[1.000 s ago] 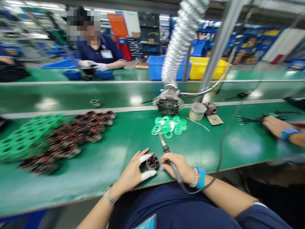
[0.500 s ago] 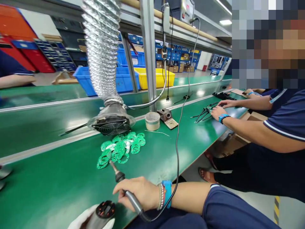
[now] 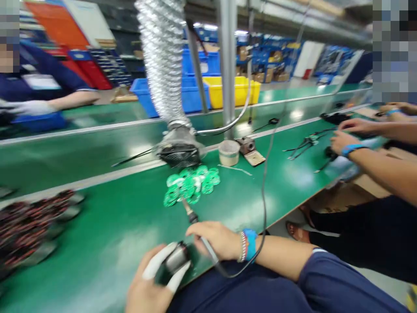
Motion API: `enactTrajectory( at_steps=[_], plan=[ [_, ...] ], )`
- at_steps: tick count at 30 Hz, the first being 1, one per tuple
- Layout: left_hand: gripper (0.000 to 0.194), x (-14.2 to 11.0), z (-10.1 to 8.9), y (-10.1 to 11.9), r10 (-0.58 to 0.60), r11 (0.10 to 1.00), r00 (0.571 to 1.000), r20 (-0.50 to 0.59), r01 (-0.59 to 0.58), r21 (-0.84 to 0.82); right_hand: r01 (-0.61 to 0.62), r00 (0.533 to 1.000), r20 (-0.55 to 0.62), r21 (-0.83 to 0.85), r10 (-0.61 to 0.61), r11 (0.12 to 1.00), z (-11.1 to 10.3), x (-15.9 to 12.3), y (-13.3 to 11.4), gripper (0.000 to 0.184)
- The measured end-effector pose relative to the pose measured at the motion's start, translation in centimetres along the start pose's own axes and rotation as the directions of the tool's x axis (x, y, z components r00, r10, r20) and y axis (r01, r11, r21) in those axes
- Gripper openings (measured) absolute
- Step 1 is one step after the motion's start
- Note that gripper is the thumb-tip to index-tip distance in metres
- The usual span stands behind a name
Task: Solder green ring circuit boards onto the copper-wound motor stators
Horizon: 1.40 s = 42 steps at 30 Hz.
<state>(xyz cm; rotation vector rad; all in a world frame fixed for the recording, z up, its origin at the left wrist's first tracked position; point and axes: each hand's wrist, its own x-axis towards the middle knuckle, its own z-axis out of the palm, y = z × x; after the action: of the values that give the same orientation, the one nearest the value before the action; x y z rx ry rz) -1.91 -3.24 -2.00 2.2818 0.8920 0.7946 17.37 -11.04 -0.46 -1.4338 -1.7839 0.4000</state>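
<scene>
My right hand [image 3: 221,240] is closed around the handle of a soldering iron [image 3: 193,216], whose tip points away over the near edge of a pile of green ring-shaped circuit boards [image 3: 187,188]. Whether the tip touches a board I cannot tell. Low in the view, my left hand [image 3: 148,284], with white covers on the thumb and a finger, grips a metal motor stator [image 3: 177,258] by its sides. The stator is tilted, and its dark end faces the right hand. Motion blurs both hands somewhat.
Many similar stators [image 3: 32,226] lie at the left. Behind the boards hangs a fume hood [image 3: 180,150] on a silver duct [image 3: 163,65]. A round tub [image 3: 229,154] and an iron stand [image 3: 249,150] sit right of it. The iron's cable [image 3: 264,191] loops overhead. A co-worker's hands [image 3: 345,139] handle wires.
The view has swung left, bringing the stators and another person into sight. My left hand has risen with its stator, now tilted, closer to the right hand. The right hand still holds the iron.
</scene>
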Motion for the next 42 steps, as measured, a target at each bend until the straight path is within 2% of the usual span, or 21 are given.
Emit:
enactTrajectory(
  at_steps=[3, 5, 7, 10, 13, 17, 19, 22, 25, 30, 42],
  plan=[
    [0.040, 0.4, -0.8, 0.6, -0.068, 0.996, 0.994, 0.091, 0.072, -0.049, 0.030, 0.998, -0.048, -0.018, -0.031, 0.999, -1.8, 0.1, 0.8, 0.022],
    [0.040, 0.8, -1.3, 0.5, -0.111, 0.988, 0.990, 0.087, 0.119, -0.094, 0.057, 0.998, -0.038, 0.025, -0.056, 0.998, -2.9, 0.4, 1.9, 0.020],
    [0.041, 1.0, -1.6, 0.3, -0.134, 0.981, 0.987, 0.084, 0.144, -0.132, 0.050, 0.999, 0.015, 0.002, -0.050, 0.999, -3.4, 0.6, 2.7, 0.027],
    [0.042, 1.1, -1.8, 0.2, -0.136, 0.974, 0.987, 0.087, 0.149, -0.173, 0.043, 0.988, 0.147, -0.006, -0.042, 0.999, -2.8, 0.7, 2.9, 0.037],
    [0.041, 1.2, -1.8, 0.7, -0.121, 0.974, 0.986, 0.113, 0.141, -0.180, 0.056, 0.980, 0.195, -0.053, -0.045, 0.997, -1.6, 0.6, 2.4, 0.030],
    [0.039, 1.6, -1.7, 1.0, -0.089, 0.977, 0.984, 0.152, 0.116, -0.181, 0.092, 0.993, 0.082, -0.042, -0.089, 0.995, -1.8, 0.4, 2.0, 0.019],
    [0.040, 1.8, -1.7, 1.0, -0.077, 0.978, 0.985, 0.154, 0.105, -0.180, 0.094, 0.996, 0.006, -0.001, -0.094, 0.996, -2.8, 0.1, 1.9, 0.015],
    [0.043, 1.9, -1.5, 0.8, -0.052, 0.980, 0.989, 0.141, 0.078, -0.185, 0.065, 0.997, -0.036, 0.014, -0.064, 0.998, -4.6, -0.4, 1.7, 0.020],
    [0.044, 2.0, -1.4, 0.6, -0.038, 0.980, 0.990, 0.138, 0.064, -0.188, 0.023, 0.999, -0.025, 0.017, -0.023, 1.000, -5.7, -0.7, 1.4, 0.021],
    [0.044, 2.0, -1.4, 0.6, -0.034, 0.983, 0.990, 0.134, 0.057, -0.175, -0.063, 0.996, 0.068, 0.031, 0.061, 0.998, -5.7, -0.6, 1.1, 0.015],
    [0.042, 1.9, -1.3, 0.4, -0.030, 0.983, 0.993, 0.113, 0.050, -0.177, -0.061, 0.996, 0.075, 0.050, 0.057, 0.997, -5.6, -0.5, 1.2, 0.015]
  ],
)
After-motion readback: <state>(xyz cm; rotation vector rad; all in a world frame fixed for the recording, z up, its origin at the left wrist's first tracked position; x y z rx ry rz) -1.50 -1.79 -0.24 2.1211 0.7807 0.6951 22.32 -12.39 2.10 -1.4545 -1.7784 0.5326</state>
